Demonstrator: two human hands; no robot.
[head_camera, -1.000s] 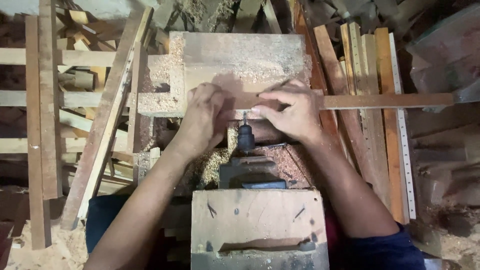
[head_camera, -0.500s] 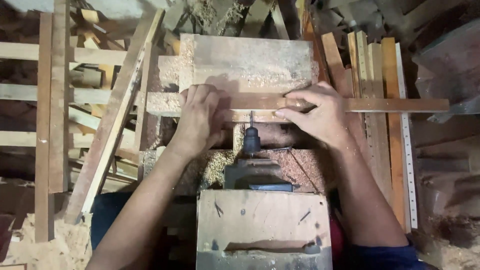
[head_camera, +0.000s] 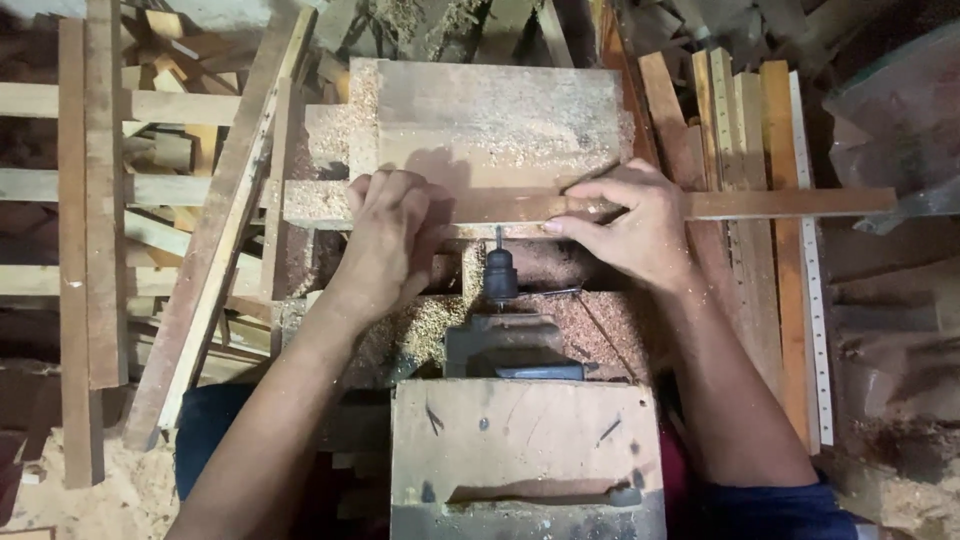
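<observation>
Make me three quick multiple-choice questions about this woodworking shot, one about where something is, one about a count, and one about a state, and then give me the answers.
1. Where is the drill chuck relative to the long wooden strip?
A. Just on the person's side of it, between the hands
B. Far off at the right edge
C. Lying on the slats at left

2. How many hands press on the strip?
A. None
B. One
C. Two

3. What is the state of the flat board beyond the strip?
A. Wet with paint
B. Dusted with sawdust
C. Split in half

Answers: 1 A, the dark chuck points at the strip's near edge between both hands. 2 C, the left hand and right hand both lie on it. 3 B, pale shavings are scattered across its surface.
</observation>
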